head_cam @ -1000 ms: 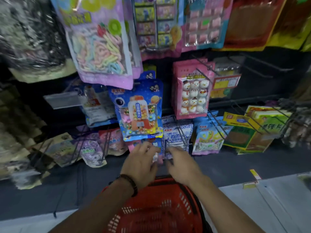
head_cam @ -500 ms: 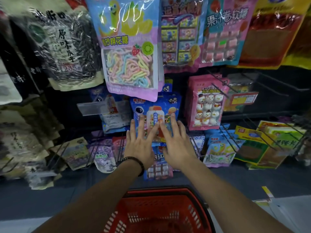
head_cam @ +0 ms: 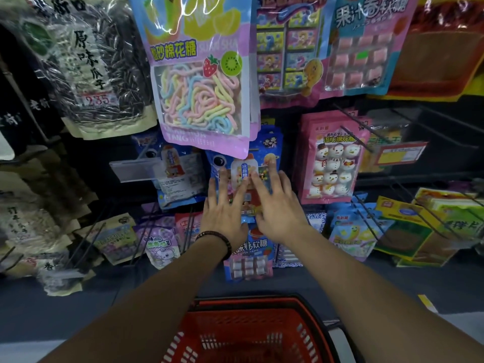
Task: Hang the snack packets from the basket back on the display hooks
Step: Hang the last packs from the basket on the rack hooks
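Note:
A blue candy packet (head_cam: 269, 148) with a gumball-machine picture hangs in the middle row of the display. My left hand (head_cam: 224, 213) and my right hand (head_cam: 277, 205) lie flat against its front, fingers straight and spread, side by side. Below them a blue and pink soft-candy packet (head_cam: 248, 258) hangs in the bottom row. The red basket (head_cam: 251, 334) sits under my forearms at the bottom of the view; no packets show through its mesh floor.
A big pastel marshmallow-rope bag (head_cam: 201, 85) hangs just above my hands. A pink snowman marshmallow packet (head_cam: 332, 163) hangs to the right, bare wire hooks (head_cam: 432, 127) beyond it. Sunflower-seed bags (head_cam: 86, 74) fill the left; yellow-green packets (head_cam: 424, 226) lie at the right.
Both hands rose from the bottom-row packets to the blue gumball packet and now press flat on it. The view tilted upward.

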`<state>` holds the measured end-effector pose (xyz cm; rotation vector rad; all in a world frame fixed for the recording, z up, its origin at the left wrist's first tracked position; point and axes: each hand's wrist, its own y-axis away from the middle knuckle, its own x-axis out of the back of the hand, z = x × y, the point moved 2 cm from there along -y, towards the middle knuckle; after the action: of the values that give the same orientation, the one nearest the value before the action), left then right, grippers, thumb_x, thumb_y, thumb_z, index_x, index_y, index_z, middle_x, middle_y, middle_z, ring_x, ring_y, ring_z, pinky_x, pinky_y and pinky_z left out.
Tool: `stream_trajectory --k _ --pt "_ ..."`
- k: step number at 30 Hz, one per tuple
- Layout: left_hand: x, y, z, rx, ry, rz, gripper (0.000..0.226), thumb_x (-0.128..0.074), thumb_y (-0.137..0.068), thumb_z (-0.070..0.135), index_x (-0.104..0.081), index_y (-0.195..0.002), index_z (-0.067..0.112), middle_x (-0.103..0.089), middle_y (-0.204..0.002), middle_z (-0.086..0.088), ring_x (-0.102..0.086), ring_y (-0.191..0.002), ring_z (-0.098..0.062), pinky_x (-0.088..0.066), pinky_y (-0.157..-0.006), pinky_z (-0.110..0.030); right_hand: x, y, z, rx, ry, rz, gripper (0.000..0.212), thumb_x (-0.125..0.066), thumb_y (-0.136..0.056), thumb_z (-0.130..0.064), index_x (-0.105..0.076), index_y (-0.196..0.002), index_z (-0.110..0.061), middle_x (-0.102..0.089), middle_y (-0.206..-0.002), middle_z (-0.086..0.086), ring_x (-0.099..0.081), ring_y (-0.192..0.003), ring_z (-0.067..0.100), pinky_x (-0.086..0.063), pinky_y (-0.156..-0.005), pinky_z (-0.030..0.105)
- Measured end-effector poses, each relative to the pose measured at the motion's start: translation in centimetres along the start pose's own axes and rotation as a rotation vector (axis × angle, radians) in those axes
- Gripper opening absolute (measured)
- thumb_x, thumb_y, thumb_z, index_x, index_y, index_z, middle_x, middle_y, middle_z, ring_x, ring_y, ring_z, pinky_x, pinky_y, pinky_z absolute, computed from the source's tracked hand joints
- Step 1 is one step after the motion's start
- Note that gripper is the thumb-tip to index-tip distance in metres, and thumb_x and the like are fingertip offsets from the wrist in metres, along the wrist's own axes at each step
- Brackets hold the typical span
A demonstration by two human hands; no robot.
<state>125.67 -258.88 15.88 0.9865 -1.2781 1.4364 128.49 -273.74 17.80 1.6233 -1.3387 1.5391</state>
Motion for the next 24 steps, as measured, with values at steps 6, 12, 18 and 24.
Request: stream_trajectory --k 6,12,18,24 --pt "0.2 0.5 0.0 -0.007 0.024 -0.008 0.112 -0.07 -0.083 0.029 0.01 -0.161 0.039 0.037 -0.165 -0.007 0.02 -0.156 -0.041 -0.02 -0.126 -0.057 0.2 0.5 -0.2 -0.004 0.028 -0.01 0.104 -0.068 -0.094 -0.028 0.006 -0.167 -0.031 0.027 -0.173 0.009 0.004 -0.161 0.043 -0.027 -0.127 0.059" --pt "1.3 3.5 0.1 -0.022 0.059 -0.07 0.103 -0.066 -0.088 0.03 0.007 -0.16 0.039 0.035 -0.165 -0.003 0.008 -0.158 -0.039 -0.044 -0.114 -0.056 1.7 3.1 -1.5 0.016 0.059 -0.05 0.098 -0.068 -0.094 -0.029 -0.004 -0.167 -0.021 0.013 -0.173 0.015 -0.006 -0.159 0.04 -0.032 -0.124 0.057" --pt "5.4 7.5 -0.6 -0.093 0.065 -0.162 0.071 -0.059 -0.097 0.041 -0.021 -0.158 0.038 -0.016 -0.166 -0.004 -0.036 -0.143 -0.033 -0.05 -0.105 -0.046 5.7 6.1 -4.0 0.117 0.106 -0.108 0.069 -0.066 -0.094 -0.027 -0.033 -0.153 -0.023 -0.026 -0.162 0.011 -0.031 -0.147 0.035 -0.042 -0.115 0.051" --pt "14.1 9.7 -1.5 -0.21 -0.018 -0.076 0.052 -0.057 -0.094 0.049 -0.048 -0.142 0.033 -0.05 -0.134 0.006 -0.057 -0.118 -0.026 -0.051 -0.093 -0.042 13.3 7.9 -7.5 0.26 0.259 -0.046 0.055 -0.056 -0.099 -0.026 -0.042 -0.15 -0.014 -0.043 -0.145 0.013 -0.044 -0.135 0.034 -0.047 -0.108 0.048"
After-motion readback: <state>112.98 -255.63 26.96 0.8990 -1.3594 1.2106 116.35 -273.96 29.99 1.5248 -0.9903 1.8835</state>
